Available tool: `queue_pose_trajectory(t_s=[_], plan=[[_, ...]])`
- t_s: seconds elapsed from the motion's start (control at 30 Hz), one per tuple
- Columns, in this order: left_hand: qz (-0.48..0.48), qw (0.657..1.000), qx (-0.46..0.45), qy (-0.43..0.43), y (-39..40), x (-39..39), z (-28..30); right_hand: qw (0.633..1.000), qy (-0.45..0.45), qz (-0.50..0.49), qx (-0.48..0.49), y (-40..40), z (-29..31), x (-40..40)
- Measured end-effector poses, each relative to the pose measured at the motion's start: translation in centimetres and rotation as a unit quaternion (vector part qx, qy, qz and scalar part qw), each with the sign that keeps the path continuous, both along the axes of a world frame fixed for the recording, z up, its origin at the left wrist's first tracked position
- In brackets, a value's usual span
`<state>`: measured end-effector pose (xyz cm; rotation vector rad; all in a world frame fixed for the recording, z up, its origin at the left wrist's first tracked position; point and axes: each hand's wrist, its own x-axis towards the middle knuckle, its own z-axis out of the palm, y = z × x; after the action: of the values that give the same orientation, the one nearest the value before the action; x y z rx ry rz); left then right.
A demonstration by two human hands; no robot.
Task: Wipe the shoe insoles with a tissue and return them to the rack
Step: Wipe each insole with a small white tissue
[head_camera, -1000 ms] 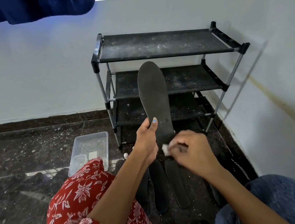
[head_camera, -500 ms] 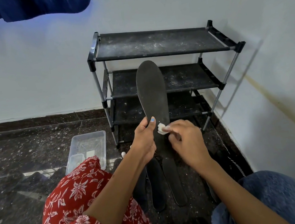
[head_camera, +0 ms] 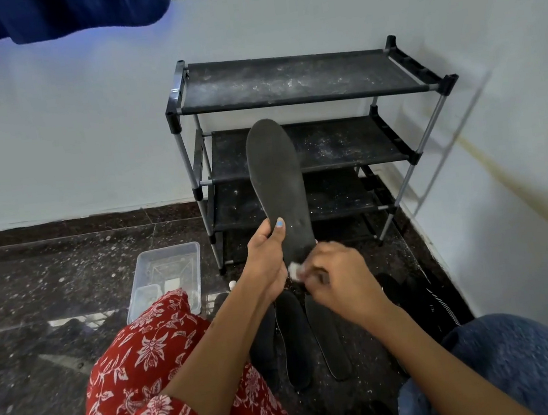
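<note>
Before rack [head_camera: 298, 80], left hand [head_camera: 265, 260] grips insole [head_camera: 277, 179]; right hand [head_camera: 338, 277] pinches tissue [head_camera: 294, 269].

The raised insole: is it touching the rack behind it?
Cannot tell. In the head view the raised insole overlaps the rack, hiding any gap; the left hand grips it.

No text, label, brand, number or sign is showing legibly anywhere in this view; the small white patch lying inside the clear plastic tub [head_camera: 170, 271] at about nine o'clock from the hands is appearing too small and blurred to tell whether it is carrying any print
</note>
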<state>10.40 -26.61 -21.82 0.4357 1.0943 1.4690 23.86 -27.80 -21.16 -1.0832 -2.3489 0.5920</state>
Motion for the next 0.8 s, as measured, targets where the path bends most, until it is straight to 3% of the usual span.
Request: queue_pose_trajectory(t_s=[0.1,0.2,0.27,0.43,0.63,0.8], plan=[[0.004,1.000,-0.006,0.001,0.1,-0.2,0.2,0.995,-0.061,0.049,-0.067,-0.4,0.6,0.3],[0.008,1.000,0.003,0.017,0.1,0.0,0.2,0.998,0.051,-0.025,-0.004,0.6,1.2,0.4],[0.006,1.000,0.007,0.022,0.1,0.1,0.2,0.994,0.079,-0.062,0.044,1.0,1.2,0.3],[0.017,1.000,-0.006,0.009,0.1,-0.2,-0.1,0.999,-0.022,0.027,-0.040,-0.2,0.4,0.2],[0.019,0.999,0.015,0.020,0.1,0.2,0.4,0.997,0.068,-0.045,0.002,0.9,1.3,0.1],[0.014,1.000,-0.001,0.012,-0.1,-0.1,0.1,0.998,-0.022,0.016,-0.058,0.0,0.8,0.0]])
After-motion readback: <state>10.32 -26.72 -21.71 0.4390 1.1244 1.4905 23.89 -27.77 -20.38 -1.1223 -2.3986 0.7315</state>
